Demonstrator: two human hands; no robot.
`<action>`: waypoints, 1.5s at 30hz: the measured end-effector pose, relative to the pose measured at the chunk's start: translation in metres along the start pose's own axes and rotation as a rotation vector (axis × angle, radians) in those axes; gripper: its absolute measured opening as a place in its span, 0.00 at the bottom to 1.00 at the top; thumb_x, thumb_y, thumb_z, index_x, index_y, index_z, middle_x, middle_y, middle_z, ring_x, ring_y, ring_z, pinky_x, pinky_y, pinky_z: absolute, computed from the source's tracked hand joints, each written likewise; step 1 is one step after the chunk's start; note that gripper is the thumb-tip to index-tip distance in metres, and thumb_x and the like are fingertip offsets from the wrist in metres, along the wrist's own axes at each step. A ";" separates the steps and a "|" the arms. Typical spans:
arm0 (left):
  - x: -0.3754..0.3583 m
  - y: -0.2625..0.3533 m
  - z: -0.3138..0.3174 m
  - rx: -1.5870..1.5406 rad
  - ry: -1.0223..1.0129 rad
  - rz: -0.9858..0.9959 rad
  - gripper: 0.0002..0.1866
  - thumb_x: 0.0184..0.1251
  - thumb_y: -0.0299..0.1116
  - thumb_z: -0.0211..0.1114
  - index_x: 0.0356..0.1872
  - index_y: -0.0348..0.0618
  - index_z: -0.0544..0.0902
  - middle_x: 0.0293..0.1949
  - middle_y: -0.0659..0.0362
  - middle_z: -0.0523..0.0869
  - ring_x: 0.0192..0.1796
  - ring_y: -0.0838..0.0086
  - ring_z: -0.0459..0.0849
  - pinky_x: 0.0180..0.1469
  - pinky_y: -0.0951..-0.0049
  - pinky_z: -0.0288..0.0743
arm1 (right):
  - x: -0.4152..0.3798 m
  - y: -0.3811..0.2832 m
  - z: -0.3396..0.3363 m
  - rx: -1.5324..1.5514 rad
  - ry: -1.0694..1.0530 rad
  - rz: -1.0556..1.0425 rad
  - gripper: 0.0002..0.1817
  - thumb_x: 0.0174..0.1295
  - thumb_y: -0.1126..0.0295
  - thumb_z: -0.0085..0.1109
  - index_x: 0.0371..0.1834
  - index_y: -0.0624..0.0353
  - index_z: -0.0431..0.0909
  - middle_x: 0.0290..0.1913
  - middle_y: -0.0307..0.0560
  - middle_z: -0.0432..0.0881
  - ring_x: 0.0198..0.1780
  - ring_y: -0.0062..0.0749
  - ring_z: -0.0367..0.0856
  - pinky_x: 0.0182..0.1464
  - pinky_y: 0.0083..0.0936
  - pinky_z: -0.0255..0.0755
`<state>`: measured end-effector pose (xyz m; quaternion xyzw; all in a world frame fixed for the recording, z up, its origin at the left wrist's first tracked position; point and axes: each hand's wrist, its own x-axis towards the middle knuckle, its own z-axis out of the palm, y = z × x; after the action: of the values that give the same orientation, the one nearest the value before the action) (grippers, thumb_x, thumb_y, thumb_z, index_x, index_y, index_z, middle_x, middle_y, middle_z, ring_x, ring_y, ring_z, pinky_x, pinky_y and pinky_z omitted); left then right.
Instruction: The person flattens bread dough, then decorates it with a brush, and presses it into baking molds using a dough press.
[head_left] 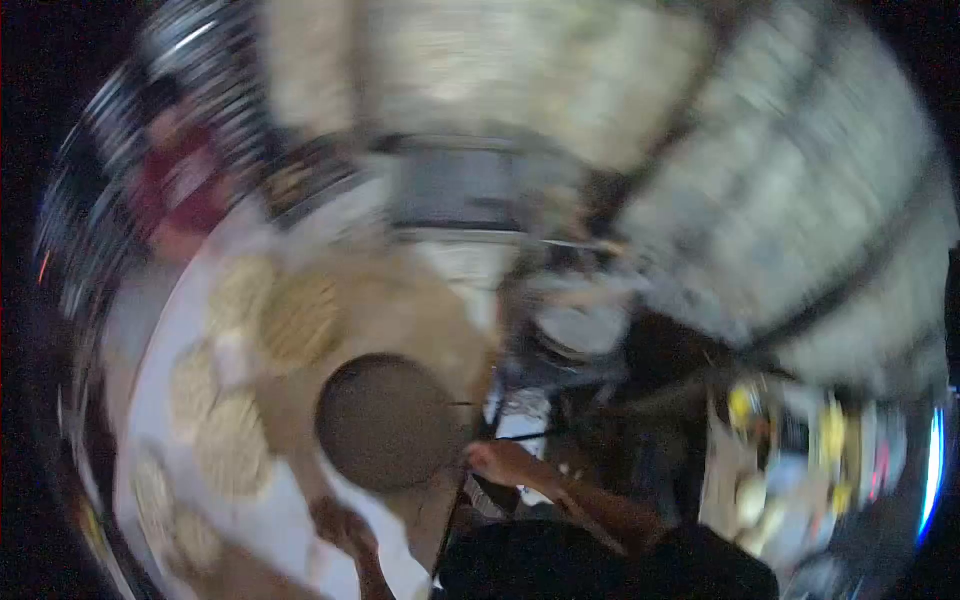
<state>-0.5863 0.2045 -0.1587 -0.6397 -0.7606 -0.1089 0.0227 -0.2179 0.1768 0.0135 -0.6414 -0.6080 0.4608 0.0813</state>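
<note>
The view is smeared by motion. A dark round disc (385,422), perhaps a griddle or an opening, is set in a brown surface (420,300). At its lower right rim is my right hand (492,460), its fingers drawn together; what they hold, if anything, I cannot make out. A thin dark bar (525,436) runs close by it. My left hand (340,525) is below the disc, over the brown and white surface, its fingers too blurred to read. Several pale flat rounds (233,445), like flatbreads, lie left of the disc; a browner round (300,318) is above it.
A person in a red shirt (188,185) is at the upper left, beyond the white surface (155,400). A pale round vessel (580,325) stands right of the brown surface. Shelves or trays with yellow items (830,430) are at the right. A pale wall (480,70) rises behind.
</note>
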 end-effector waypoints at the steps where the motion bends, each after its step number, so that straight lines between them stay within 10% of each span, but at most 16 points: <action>1: 0.009 0.007 0.008 0.035 0.017 0.018 0.33 0.69 0.42 0.59 0.72 0.40 0.65 0.71 0.45 0.67 0.73 0.48 0.61 0.74 0.45 0.48 | -0.019 0.007 -0.004 -0.047 -0.038 -0.076 0.19 0.72 0.60 0.53 0.59 0.59 0.78 0.51 0.56 0.85 0.52 0.44 0.83 0.56 0.41 0.75; 5: 0.021 0.042 0.020 0.121 0.045 0.090 0.32 0.70 0.43 0.60 0.71 0.40 0.66 0.69 0.45 0.70 0.70 0.51 0.65 0.71 0.47 0.53 | -0.034 0.152 0.054 0.124 -0.050 -0.161 0.19 0.73 0.59 0.52 0.61 0.58 0.77 0.50 0.52 0.85 0.51 0.43 0.84 0.56 0.43 0.75; 13: -0.052 0.124 0.020 0.058 0.065 0.160 0.29 0.71 0.43 0.60 0.69 0.41 0.69 0.64 0.46 0.75 0.64 0.55 0.73 0.65 0.50 0.63 | -0.262 0.528 0.131 1.057 0.685 0.535 0.13 0.70 0.59 0.56 0.50 0.47 0.86 0.45 0.39 0.88 0.44 0.35 0.86 0.43 0.49 0.80; 17: -0.117 0.200 0.030 -0.111 -0.310 0.304 0.28 0.72 0.44 0.61 0.68 0.41 0.71 0.62 0.47 0.77 0.60 0.58 0.77 0.61 0.52 0.68 | -0.399 0.658 0.036 0.057 1.334 0.788 0.12 0.70 0.64 0.51 0.38 0.60 0.80 0.27 0.49 0.82 0.31 0.40 0.82 0.35 0.43 0.74; 18: -0.133 0.221 0.036 -0.161 -0.492 0.321 0.28 0.72 0.44 0.61 0.68 0.41 0.71 0.61 0.47 0.78 0.60 0.58 0.78 0.61 0.52 0.69 | -0.419 0.702 0.019 0.448 1.397 0.701 0.12 0.67 0.66 0.53 0.31 0.64 0.79 0.23 0.53 0.81 0.27 0.47 0.82 0.34 0.44 0.73; 23: -0.193 0.374 -0.007 -0.579 -1.374 0.316 0.26 0.73 0.44 0.62 0.66 0.42 0.73 0.58 0.47 0.81 0.56 0.61 0.82 0.57 0.54 0.75 | -0.429 0.713 -0.099 -0.251 1.254 1.085 0.12 0.63 0.66 0.56 0.45 0.60 0.80 0.41 0.54 0.85 0.40 0.55 0.83 0.44 0.47 0.78; 28: -0.185 0.429 -0.050 -0.838 -1.497 0.159 0.24 0.75 0.45 0.61 0.64 0.42 0.75 0.57 0.49 0.83 0.53 0.61 0.85 0.51 0.60 0.79 | -0.397 0.727 -0.138 -0.279 1.034 1.223 0.17 0.63 0.57 0.61 0.53 0.51 0.80 0.57 0.50 0.78 0.60 0.49 0.75 0.59 0.47 0.70; 33: -0.141 0.359 -0.037 -0.508 -1.153 0.135 0.24 0.77 0.48 0.56 0.64 0.44 0.74 0.55 0.52 0.84 0.53 0.62 0.86 0.49 0.63 0.79 | -0.402 0.735 -0.145 -0.479 1.140 1.240 0.18 0.66 0.58 0.59 0.56 0.52 0.77 0.58 0.53 0.76 0.60 0.54 0.74 0.59 0.48 0.70; 40: -0.108 0.206 -0.050 -0.834 -1.427 -0.446 0.29 0.75 0.53 0.55 0.69 0.49 0.67 0.65 0.52 0.76 0.53 0.54 0.79 0.43 0.55 0.77 | -0.485 0.705 -0.173 0.283 1.849 0.779 0.13 0.71 0.64 0.54 0.51 0.61 0.75 0.47 0.65 0.82 0.48 0.64 0.81 0.49 0.46 0.76; 45: -0.076 0.118 -0.052 -0.980 -1.534 -0.721 0.21 0.77 0.52 0.50 0.54 0.46 0.73 0.48 0.54 0.81 0.39 0.68 0.81 0.38 0.63 0.75 | -0.499 0.677 -0.148 0.430 1.993 0.673 0.13 0.71 0.64 0.58 0.50 0.61 0.78 0.41 0.55 0.84 0.41 0.50 0.83 0.46 0.37 0.78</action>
<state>-0.4625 0.1394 -0.1051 -0.2047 -0.5895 0.0322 -0.7808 0.4434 -0.3503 -0.1080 -0.8351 0.0342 -0.1742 0.5207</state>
